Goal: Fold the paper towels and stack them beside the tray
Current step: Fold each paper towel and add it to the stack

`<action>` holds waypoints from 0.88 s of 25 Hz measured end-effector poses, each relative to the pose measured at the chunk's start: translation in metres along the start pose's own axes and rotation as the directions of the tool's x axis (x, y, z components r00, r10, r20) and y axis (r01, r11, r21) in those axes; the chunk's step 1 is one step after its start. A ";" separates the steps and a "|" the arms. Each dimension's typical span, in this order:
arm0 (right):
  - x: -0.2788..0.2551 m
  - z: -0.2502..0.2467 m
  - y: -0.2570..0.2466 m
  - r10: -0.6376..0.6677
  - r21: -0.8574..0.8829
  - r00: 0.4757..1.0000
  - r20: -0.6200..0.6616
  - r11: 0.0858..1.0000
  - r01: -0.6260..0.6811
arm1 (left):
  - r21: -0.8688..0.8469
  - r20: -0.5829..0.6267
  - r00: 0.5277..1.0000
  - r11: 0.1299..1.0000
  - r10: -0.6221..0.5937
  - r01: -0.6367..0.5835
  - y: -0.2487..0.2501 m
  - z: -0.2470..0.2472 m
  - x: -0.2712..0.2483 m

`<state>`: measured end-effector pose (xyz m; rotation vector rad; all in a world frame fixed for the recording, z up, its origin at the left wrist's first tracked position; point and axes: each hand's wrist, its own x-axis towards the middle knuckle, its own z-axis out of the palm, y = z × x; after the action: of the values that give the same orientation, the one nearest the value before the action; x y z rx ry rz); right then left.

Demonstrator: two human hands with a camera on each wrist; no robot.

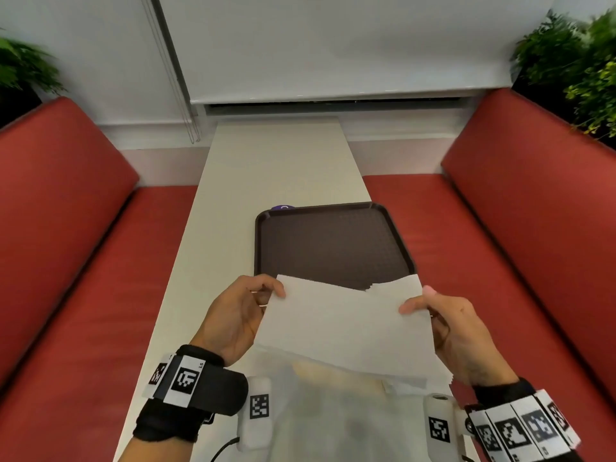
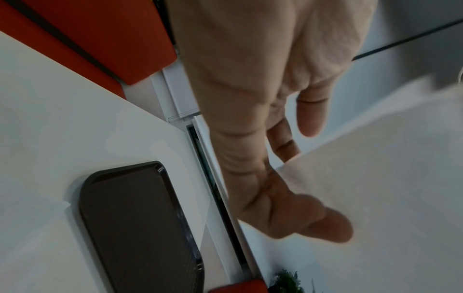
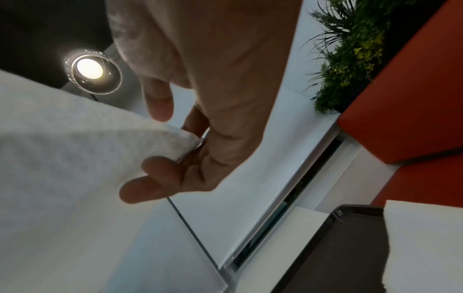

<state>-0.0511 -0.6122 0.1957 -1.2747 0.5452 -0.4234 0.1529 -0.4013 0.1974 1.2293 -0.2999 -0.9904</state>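
I hold one white paper towel (image 1: 343,325) in the air over the near end of the table, in front of the dark brown tray (image 1: 330,241). My left hand (image 1: 271,293) pinches its upper left corner, thumb on top. My right hand (image 1: 416,300) pinches its right edge. Behind the held sheet, another white paper towel (image 1: 395,284) lies over the tray's near right edge. In the left wrist view the paper towel (image 2: 375,178) runs under the thumb of my left hand (image 2: 300,188). In the right wrist view my right hand (image 3: 170,158) clamps the towel's (image 3: 62,158) corner.
The tray sits on a narrow cream table (image 1: 276,161) between two red benches (image 1: 83,261), (image 1: 500,245). A small purple object (image 1: 282,207) peeks out behind the tray. More pale, blurred sheet material (image 1: 333,415) lies at the table's near end. Plants (image 1: 583,61) stand behind the benches.
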 end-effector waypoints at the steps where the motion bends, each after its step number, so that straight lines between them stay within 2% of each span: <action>1: 0.000 -0.006 0.008 -0.022 -0.060 0.998 -0.052 0.998 0.019 | 0.075 0.020 1.000 0.997 -0.007 0.006 -0.004 0.001 0.003; 4: -0.008 -0.024 0.034 -0.037 -0.197 0.985 -0.171 0.980 0.002 | 0.298 0.048 0.995 0.952 -0.087 0.069 -0.024 0.015 0.016; 8: -0.026 -0.046 0.077 0.027 -0.230 0.951 -0.309 0.968 -0.103 | 0.446 -0.005 0.988 0.884 -0.153 0.139 -0.064 0.038 0.053; 10: -0.030 -0.051 0.095 0.019 -0.215 0.910 -0.415 0.969 -0.118 | 0.486 0.022 0.980 0.858 -0.199 0.163 -0.083 0.055 0.078; 13: -0.027 -0.057 0.116 -0.006 -0.235 0.813 -0.582 0.959 -0.161 | 0.550 0.062 0.973 0.821 -0.223 0.153 -0.104 0.087 0.112; 16: -0.024 -0.061 0.132 -0.006 -0.256 0.725 -0.689 0.937 -0.237 | 0.668 0.083 0.971 0.736 -0.224 0.113 -0.128 0.104 0.143; 17: -0.023 -0.062 0.135 0.007 -0.273 0.714 -0.700 0.921 -0.277 | 0.711 0.088 0.965 0.694 -0.247 0.113 -0.135 0.106 0.152; 19: -0.020 -0.064 0.138 0.046 -0.331 0.729 -0.683 0.870 -0.365 | 0.788 0.092 0.949 0.604 -0.302 0.116 -0.150 0.108 0.164; 22: -0.016 -0.069 0.144 0.079 -0.479 0.755 -0.650 0.730 -0.488 | 0.890 0.115 0.922 0.450 -0.370 0.070 -0.163 0.108 0.171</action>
<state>-0.1053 -0.6208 0.0446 -1.6508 1.5276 -0.3695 0.1008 -0.6014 0.0404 2.1141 -1.0158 -1.3142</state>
